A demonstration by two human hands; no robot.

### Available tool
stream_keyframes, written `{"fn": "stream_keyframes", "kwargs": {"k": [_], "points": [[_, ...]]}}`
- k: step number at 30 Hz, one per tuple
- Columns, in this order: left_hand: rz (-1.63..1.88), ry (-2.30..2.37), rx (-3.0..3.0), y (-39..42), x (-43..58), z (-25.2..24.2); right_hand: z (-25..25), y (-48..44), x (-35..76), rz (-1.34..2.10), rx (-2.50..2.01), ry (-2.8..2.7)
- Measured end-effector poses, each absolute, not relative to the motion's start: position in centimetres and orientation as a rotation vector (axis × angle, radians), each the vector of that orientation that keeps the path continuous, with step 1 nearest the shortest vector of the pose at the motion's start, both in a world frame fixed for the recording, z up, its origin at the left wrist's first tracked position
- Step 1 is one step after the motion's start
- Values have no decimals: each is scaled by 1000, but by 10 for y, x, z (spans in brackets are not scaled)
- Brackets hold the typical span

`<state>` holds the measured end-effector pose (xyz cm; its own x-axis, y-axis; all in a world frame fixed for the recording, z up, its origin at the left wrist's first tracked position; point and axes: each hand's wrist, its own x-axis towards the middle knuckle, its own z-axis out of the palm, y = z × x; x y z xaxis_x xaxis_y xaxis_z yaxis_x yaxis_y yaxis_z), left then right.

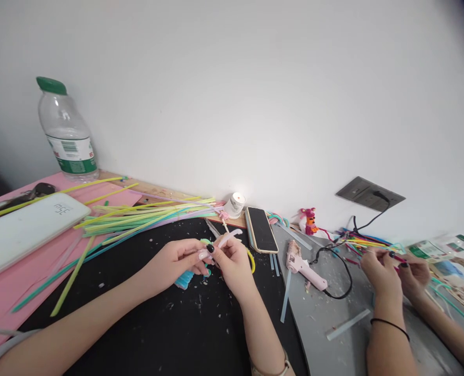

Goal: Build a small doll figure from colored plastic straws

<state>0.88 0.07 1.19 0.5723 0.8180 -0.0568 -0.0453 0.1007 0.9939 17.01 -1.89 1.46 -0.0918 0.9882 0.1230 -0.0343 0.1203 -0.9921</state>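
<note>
Over the black mat, my left hand and my right hand meet, with fingers and thumbs pinched together. A pale lilac-white pipe cleaner runs between them, its free end curving up past my right thumb. Both hands grip it, though my fingers hide its lower part. Beneath my left hand is a fuzzy blue piece, with a bit of green near the fingertips; whether the hand holds it is hard to see. Scissors lie behind my hands, and a yellow loop shows beside my right hand.
Pipe cleaners lie in a bundle behind my left arm. A phone, paper cup and pink glue gun stand or lie rightward. At left are a power bank and bottle. Another person's hands work at right.
</note>
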Motion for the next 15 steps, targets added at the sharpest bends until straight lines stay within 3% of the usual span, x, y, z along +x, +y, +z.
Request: {"fn": "stream_keyframes", "kwargs": {"k": [15], "points": [[812,838,1096,2,6,14,11,-18,173,1094,-1106,-1368]]}}
